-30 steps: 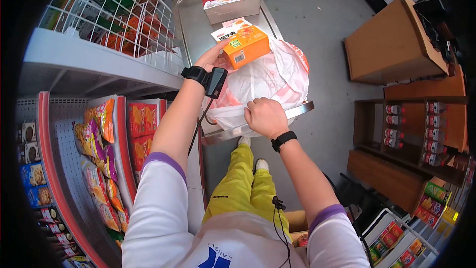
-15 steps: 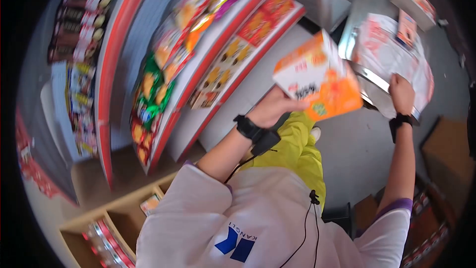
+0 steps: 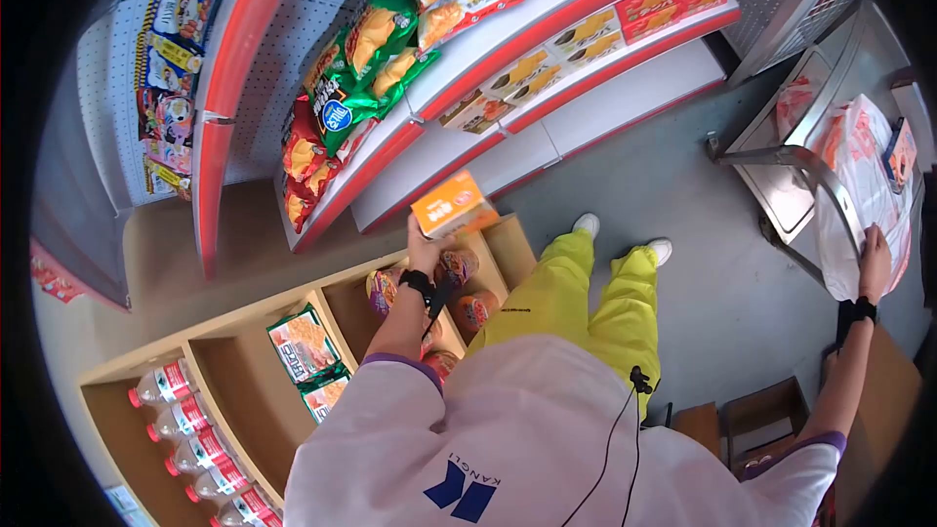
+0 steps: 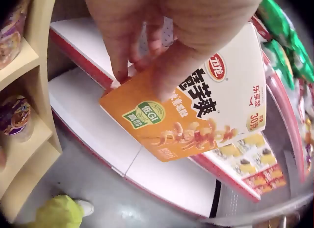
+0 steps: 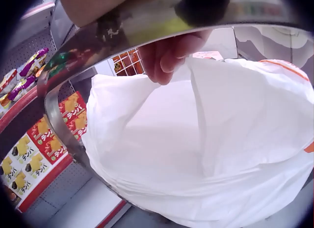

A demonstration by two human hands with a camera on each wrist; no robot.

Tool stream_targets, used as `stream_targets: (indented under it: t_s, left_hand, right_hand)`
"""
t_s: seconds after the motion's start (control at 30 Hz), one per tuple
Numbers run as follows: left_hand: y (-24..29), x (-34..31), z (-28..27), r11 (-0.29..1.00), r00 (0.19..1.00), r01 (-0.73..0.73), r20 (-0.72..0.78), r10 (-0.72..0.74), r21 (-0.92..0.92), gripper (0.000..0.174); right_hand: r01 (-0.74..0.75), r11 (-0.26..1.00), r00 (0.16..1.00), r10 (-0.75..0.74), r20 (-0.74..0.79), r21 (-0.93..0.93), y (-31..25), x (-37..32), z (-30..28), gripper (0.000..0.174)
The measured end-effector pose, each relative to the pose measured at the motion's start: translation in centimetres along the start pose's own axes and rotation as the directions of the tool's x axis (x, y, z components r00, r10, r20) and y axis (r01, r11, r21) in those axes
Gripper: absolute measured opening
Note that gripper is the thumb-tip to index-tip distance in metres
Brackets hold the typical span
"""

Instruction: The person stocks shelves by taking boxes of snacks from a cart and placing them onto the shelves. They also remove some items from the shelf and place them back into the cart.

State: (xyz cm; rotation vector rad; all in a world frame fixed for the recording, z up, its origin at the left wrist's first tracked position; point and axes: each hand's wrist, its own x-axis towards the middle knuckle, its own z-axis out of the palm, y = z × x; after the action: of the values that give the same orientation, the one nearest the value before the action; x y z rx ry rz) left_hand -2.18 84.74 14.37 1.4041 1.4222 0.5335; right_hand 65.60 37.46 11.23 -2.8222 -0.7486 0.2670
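Note:
My left hand (image 3: 425, 249) grips an orange-and-white snack box (image 3: 454, 205) by one edge, held above the low wooden shelf unit (image 3: 512, 249). In the left wrist view, the thumb lies over the box front (image 4: 191, 105), with the other fingers behind it. Far to the right, my right hand (image 3: 875, 263) is curled over the metal cart handle (image 3: 825, 171). The right wrist view shows its fingers (image 5: 171, 56) hanging below the bar against a white plastic bag (image 5: 245, 125). A smaller orange-and-dark pack (image 3: 900, 154) lies on the bag.
Cup noodles (image 3: 476, 310), green packs (image 3: 303, 344) and bottles (image 3: 200, 449) fill parts of the wooden unit. Bagged chips (image 3: 376, 49) and red boxes (image 3: 678, 0) line the red-edged shelves ahead. The metal cart (image 3: 781, 200) stands at right; a cardboard box (image 3: 883, 381) sits behind it.
The body has turned left, away from the cart. My left hand has lifted the snack box off the bag and carried it over to the wooden unit. The right hand stays on the handle.

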Motion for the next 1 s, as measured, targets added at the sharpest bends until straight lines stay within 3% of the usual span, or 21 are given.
stream_targets:
  t_s: [0.03, 0.07, 0.1, 0.13, 0.2, 0.27, 0.4, 0.47, 0.53, 0.63, 0.7, 0.77, 0.8, 0.83, 0.87, 0.9, 0.93, 0.97, 1.0]
  left_hand:
    - [-0.4, 1.2, -1.2, 1.0, 0.999, 0.004, -0.043, -0.005, -0.013, 0.067]
    - [-1.2, 2.7, -2.3, 1.0, 0.996, 0.008, -0.086, -0.01, -0.017, 0.068]
    - [-2.3, 4.4, -3.5, 1.0, 0.992, 0.009, -0.129, -0.012, -0.02, 0.068]
    - [-3.4, 6.2, -4.6, 1.0, 0.992, 0.021, -0.124, -0.021, -0.009, 0.068]
    - [-5.6, 10.2, -5.9, 0.999, 0.98, -0.047, -0.191, 0.049, 0.017, 0.072]
    - [-6.8, 13.6, -6.7, 1.0, 0.978, -0.02, -0.208, 0.019, -0.003, 0.074]
    - [-8.4, 19.1, -6.5, 0.969, 0.99, 0.036, -0.122, -0.068, -0.244, 0.072]
    - [-8.6, 21.1, -5.9, 0.968, 0.991, 0.064, -0.097, -0.09, -0.243, 0.068]
    - [-8.3, 21.8, -5.1, 0.96, 0.989, 0.066, -0.111, -0.1, -0.273, 0.052]
    - [-9.8, 24.2, -5.4, 0.963, 0.981, 0.156, -0.083, -0.177, -0.22, 0.046]
    - [-10.6, 25.0, -5.6, 0.958, 0.976, 0.199, -0.046, -0.213, -0.204, 0.054]
    - [-11.8, 25.7, -5.7, 0.968, 0.985, 0.162, -0.025, -0.17, -0.192, 0.054]
    - [-12.0, 25.9, -5.7, 0.969, 0.985, 0.165, -0.022, -0.172, -0.187, 0.054]
    - [-12.2, 26.0, -5.5, 0.973, 0.989, 0.137, -0.026, -0.145, -0.185, 0.054]
    - [-12.3, 26.0, -5.3, 0.977, 0.993, 0.11, -0.03, -0.117, -0.185, 0.054]
    - [-12.0, 25.8, -4.9, 0.977, 0.993, 0.111, -0.029, -0.119, -0.183, 0.054]
    - [-11.4, 25.6, -4.3, 0.978, 0.992, 0.11, -0.04, -0.119, -0.176, 0.052]
    - [-11.1, 25.5, -3.8, 0.979, 0.992, 0.109, -0.051, -0.12, -0.172, 0.051]
    - [-11.2, 25.6, -3.7, 0.978, 0.992, 0.111, -0.046, -0.121, -0.175, 0.051]
  right_hand:
    - [0.007, 0.999, 1.0, -0.007, -0.009, 0.051, 1.5, 0.3, 0.6, 0.034]
    - [0.093, 0.994, 0.996, -0.094, -0.011, -0.058, 3.1, 0.4, 1.1, 0.028]
    - [0.177, 0.97, 0.984, -0.181, -0.005, -0.164, 4.9, 0.7, 1.6, 0.03]
    - [0.242, 0.929, 0.967, -0.255, -0.01, -0.28, 8.7, 1.5, 3.1, 0.043]
    - [0.239, 0.903, 0.966, -0.259, -0.01, -0.358, 10.9, 1.4, 2.9, 0.04]
    - [0.22, 0.868, 0.966, -0.257, -0.024, -0.444, 10.7, 1.1, 2.1, 0.04]
    - [-0.03, 0.988, 0.998, 0.022, -0.051, -0.154, 10.0, 0.9, 1.3, 0.041]
    - [-0.185, 0.981, 0.979, 0.189, -0.082, 0.059, 9.1, 0.6, 1.0, 0.044]
    - [-0.298, 0.906, 0.936, 0.339, -0.095, 0.3, 7.3, 0.1, 1.2, 0.048]
    - [-0.358, 0.728, 0.867, 0.492, -0.082, 0.585, 4.2, -0.7, 1.1, 0.055]
    - [-0.39, 0.837, 0.874, 0.467, -0.131, 0.384, 0.2, -1.5, 0.6, 0.054]
    - [-0.405, 0.913, 0.899, 0.385, -0.207, -0.06, -4.7, -1.8, -1.0, 0.056]
    - [-0.684, 0.725, 0.728, 0.685, 0.014, 0.086, -6.2, -0.1, -2.2, 0.06]
    - [-0.9, 0.428, 0.434, 0.87, 0.233, 0.077, -7.7, 1.5, -3.4, 0.065]
    - [-0.766, 0.64, 0.642, 0.766, 0.03, 0.06, -10.9, -1.2, -2.1, 0.067]
    - [-0.59, 0.808, 0.797, 0.581, -0.165, -0.007, -14.7, -3.1, -1.7, 0.07]
    - [-0.877, 0.463, 0.472, 0.88, 0.05, 0.128, -16.5, -0.9, -2.9, 0.07]
    - [-0.997, 0.013, 0.033, 0.967, 0.253, 0.08, -18.3, 1.3, -4.1, 0.07]
    - [-0.851, 0.49, 0.505, 0.862, 0.041, 0.189, -13.7, -1.2, -2.4, 0.07]
